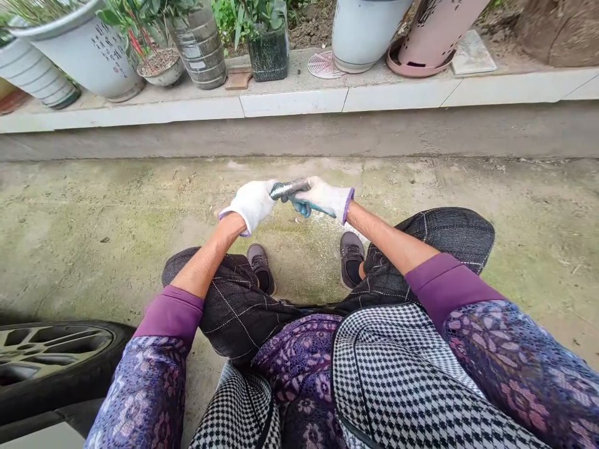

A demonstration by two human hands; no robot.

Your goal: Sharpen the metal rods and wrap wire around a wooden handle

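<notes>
My left hand (253,202) and my right hand (322,198) wear white knit gloves with purple cuffs; blue-green coating shows on the right palm side. Between them is a short silvery metal rod (291,188), held over the concrete floor. The left fingers close round its left end, which looks ridged. My right hand grips the smoother, duller right end, its fingertips curled underneath. Both ends of the rod are partly hidden by the gloves, so its exact kind does not show.
A white-tiled ledge (294,103) runs across the back, bearing several plant pots, among them a white pot (367,31) and a pink pot (433,31). At lower left is a car wheel (56,355). My grey shoes (350,255) rest on the concrete ground (528,280).
</notes>
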